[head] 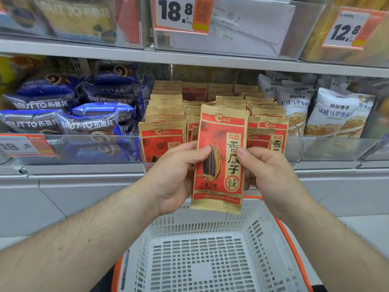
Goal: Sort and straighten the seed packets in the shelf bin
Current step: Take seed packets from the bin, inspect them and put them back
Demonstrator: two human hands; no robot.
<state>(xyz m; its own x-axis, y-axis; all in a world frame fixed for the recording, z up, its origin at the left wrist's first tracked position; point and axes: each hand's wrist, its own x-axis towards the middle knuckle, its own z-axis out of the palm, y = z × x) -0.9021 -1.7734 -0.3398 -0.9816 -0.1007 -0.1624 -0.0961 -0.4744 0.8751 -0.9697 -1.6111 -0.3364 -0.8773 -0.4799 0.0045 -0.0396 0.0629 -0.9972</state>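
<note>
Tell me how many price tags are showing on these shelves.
3. One reading 18.8 hangs at top centre, one reading 12.8 at top right, and a blurred one sits on the bin front at lower left. Others may lie outside the view.

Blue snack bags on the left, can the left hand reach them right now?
Probably not at once: the left hand pinches the seed packet. Once it lets go, the blue bags lie nearby, over a low clear bin wall.

One seed packet was held upright between the left hand and right hand, before the shelf bin of standing packets and above a basket. Wrapped cakes lay left of the bin, bagged snacks right.
</note>
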